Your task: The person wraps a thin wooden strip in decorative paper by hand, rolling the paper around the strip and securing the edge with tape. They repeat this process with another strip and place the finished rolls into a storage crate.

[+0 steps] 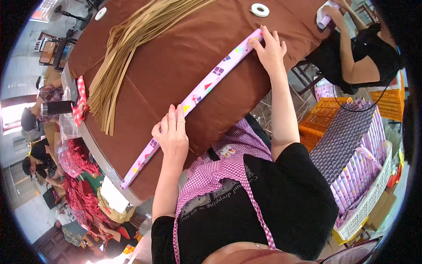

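A long, narrow roll of lilac wrapping paper (206, 83) with a colourful print lies slantwise on the brown cloth of the table (211, 39). My left hand (172, 132) is over its lower part, fingers together across the top and thumb at the near side. At the upper right end, my right hand (269, 49) has its thumb and forefinger around the tip, its other fingers spread. The roll's lower left end reaches the table's edge. What lies under my palms is hidden.
Brown paper strips (118, 66) lie loose at the upper left, and a white tape roll (260, 10) sits at the back. Another person (365, 57) works at the right with a lilac roll. A white basket (365, 211) of lilac rolls and an orange crate (325, 119) stand to my right.
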Demonstrator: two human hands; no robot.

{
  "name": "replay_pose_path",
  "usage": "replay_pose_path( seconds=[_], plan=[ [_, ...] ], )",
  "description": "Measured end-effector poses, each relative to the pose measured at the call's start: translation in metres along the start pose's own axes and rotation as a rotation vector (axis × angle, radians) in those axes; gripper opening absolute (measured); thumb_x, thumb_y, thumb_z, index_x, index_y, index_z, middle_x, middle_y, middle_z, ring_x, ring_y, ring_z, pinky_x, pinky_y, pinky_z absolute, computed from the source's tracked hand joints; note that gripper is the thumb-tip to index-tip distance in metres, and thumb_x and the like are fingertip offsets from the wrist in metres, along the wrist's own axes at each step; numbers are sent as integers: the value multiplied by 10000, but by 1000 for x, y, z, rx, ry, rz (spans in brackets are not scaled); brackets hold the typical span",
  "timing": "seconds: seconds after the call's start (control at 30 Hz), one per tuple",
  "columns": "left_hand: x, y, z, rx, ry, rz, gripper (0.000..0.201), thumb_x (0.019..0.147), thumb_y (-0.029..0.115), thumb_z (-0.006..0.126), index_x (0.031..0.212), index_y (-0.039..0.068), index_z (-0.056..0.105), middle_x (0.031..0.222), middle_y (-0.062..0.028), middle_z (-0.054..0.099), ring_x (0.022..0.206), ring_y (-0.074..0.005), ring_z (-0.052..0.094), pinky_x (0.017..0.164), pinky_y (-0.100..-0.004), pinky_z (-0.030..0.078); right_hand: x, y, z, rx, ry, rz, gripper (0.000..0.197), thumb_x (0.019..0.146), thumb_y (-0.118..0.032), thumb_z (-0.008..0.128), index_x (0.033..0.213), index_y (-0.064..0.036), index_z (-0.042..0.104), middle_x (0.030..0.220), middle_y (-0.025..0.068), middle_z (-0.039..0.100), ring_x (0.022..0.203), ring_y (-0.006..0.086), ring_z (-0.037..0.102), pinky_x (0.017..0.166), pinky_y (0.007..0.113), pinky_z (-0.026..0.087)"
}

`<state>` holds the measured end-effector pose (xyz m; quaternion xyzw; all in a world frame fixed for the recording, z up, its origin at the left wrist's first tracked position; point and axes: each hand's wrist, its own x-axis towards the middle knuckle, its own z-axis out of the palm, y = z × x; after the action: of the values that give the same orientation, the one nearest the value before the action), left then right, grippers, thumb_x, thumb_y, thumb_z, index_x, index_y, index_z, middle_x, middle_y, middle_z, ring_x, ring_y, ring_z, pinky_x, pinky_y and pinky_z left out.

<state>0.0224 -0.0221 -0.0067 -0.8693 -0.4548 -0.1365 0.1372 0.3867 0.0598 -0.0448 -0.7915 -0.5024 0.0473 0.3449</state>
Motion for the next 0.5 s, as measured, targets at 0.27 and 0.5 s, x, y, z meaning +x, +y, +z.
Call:
replay_pose_path(
  seconds=[0.27,0.5],
  plan=[
    [1,1,1,20,9,-5,438,901,57,595,1339,49,609,1311,-109,632,1052,-191,611,935,-395,339,-7,-19,-7,-28,-3,-56,1004,772,-603,750,1484,-7,368,1455,246,489,1466,438,279,1177,598,92],
    [2,1,0,10,21,-3,421,897,58,600,1317,50,627,1289,-105,647,1029,-186,622,930,-387,341,-5,-11,-6,1,-48,-29,1056,730,-598,783,1490,-1,356,1459,255,481,1475,426,268,1186,585,78]
  ],
)
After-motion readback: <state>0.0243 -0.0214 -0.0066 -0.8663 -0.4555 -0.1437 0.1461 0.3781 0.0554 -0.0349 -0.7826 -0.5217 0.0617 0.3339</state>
